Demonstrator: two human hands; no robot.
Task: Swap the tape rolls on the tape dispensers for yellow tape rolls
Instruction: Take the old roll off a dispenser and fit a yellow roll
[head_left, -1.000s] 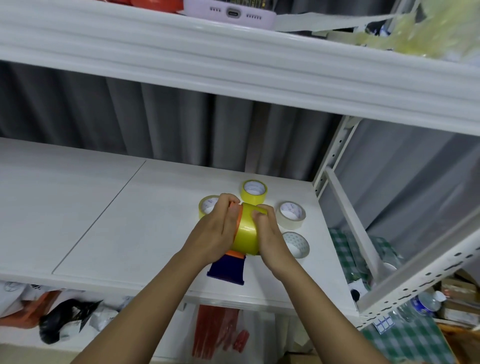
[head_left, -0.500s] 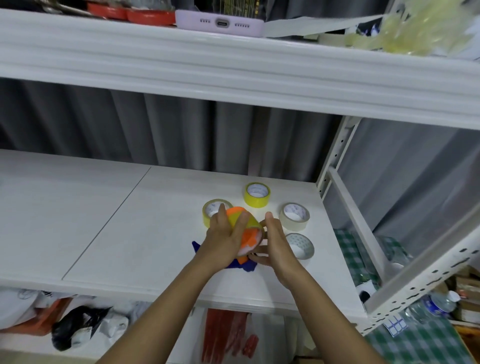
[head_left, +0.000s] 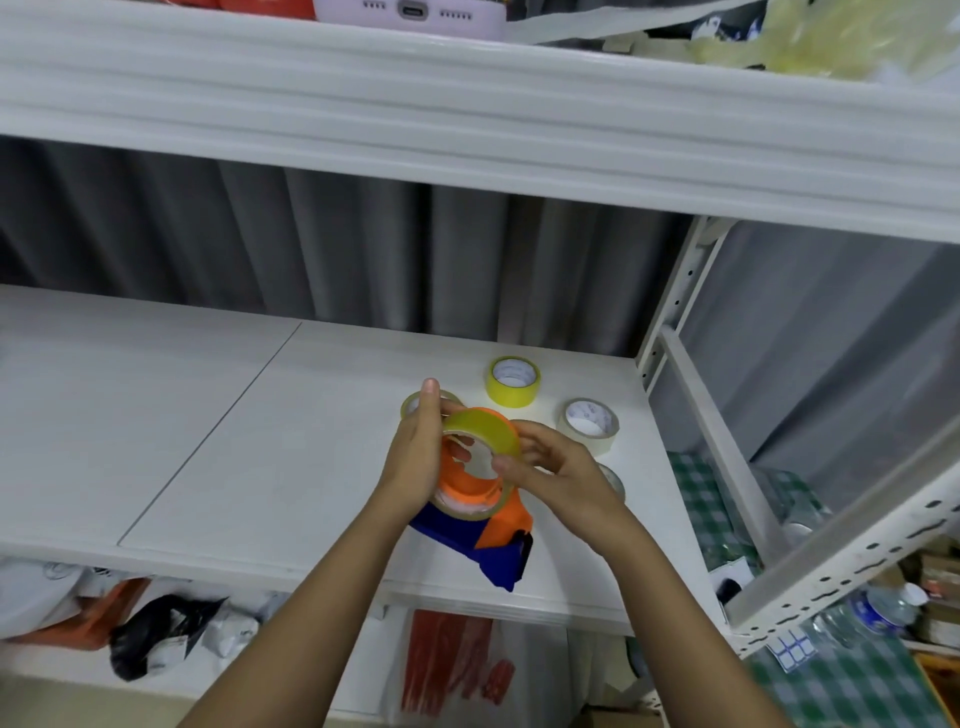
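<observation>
Near the middle of the frame, slightly right, two bare hands work over a white shelf surface (head_left: 208, 415) that serves as the tabletop. Between them sits an orange and blue plastic handheld tape dispenser (head_left: 480, 530), its blue handle pointing toward the lower right. A yellow translucent tape roll (head_left: 483, 423) stands tilted on edge at the dispenser's orange hub, partly around it, though whether it is fully seated cannot be told.

The left hand (head_left: 415, 457) is loosely curled against the left side of the roll and hub, fingers upright, steadying them. The right hand (head_left: 550, 462) pinches the roll's right rim between thumb and fingertips, otherwise half open.

Behind the hands, toward the upper right, lie spare rolls flat on the tabletop: a bright yellow tape roll with a white core (head_left: 513, 382), a pale cream tape roll (head_left: 588, 420), another yellowish roll (head_left: 415, 402) mostly hidden by the left hand, and a clear roll (head_left: 614, 480) peeking out beside the right wrist.

The step in hand appears to be fitting the yellow roll onto this dispenser's hub. The next move likely calls for pressing the roll square and flat onto the hub while the left hand braces the dispenser, then finding the tape's free end and threading it toward the cutter.
</observation>
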